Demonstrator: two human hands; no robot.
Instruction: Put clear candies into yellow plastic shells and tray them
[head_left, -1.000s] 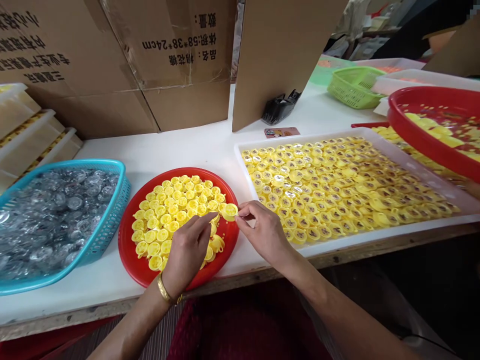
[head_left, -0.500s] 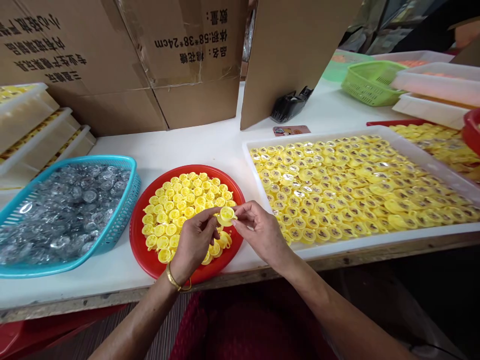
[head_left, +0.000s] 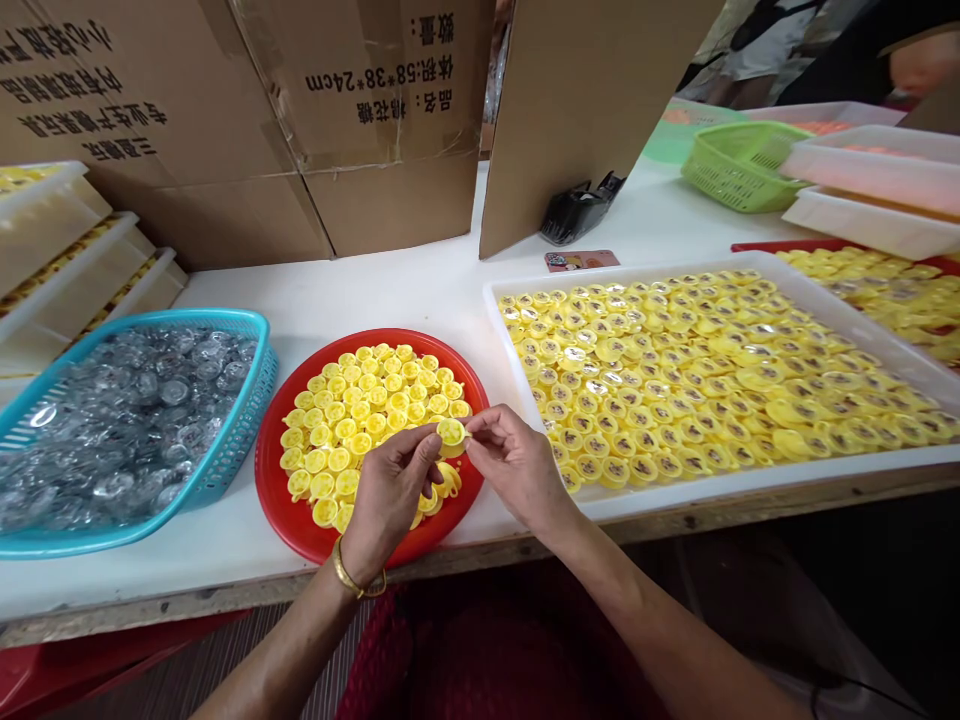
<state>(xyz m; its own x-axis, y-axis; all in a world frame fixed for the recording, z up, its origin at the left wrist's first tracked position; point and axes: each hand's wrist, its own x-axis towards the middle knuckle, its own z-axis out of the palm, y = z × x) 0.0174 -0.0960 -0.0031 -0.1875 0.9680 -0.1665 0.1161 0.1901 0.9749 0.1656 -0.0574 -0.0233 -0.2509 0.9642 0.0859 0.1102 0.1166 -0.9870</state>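
Note:
Above the right part of a red round tray [head_left: 283, 520], both my hands pinch one small yellow round plastic piece [head_left: 451, 433]. My left hand [head_left: 396, 492] grips its left side between thumb and fingers. The fingertips of my right hand [head_left: 517, 463] close on its right edge. The piece looks like a shallow cup with small tabs and a pale inside. Many similar yellow pieces [head_left: 346, 428] lie in the red tray beneath. To the right, a white tray [head_left: 517, 372] holds rows of yellow pieces with dark printed discs under shiny clear covers.
On the left stands a blue basket [head_left: 247, 400] full of clear plastic parts, beside stacked white trays [head_left: 71, 265]. Cardboard boxes [head_left: 390, 120] wall the back. A black tape dispenser [head_left: 581, 212], a card [head_left: 581, 261] and a green basket [head_left: 739, 170] sit behind the white tray.
The yellow piece has turned slightly in my fingers and stays between both hands. My left wrist has shifted a little. At the upper right, a person's arm has come into view.

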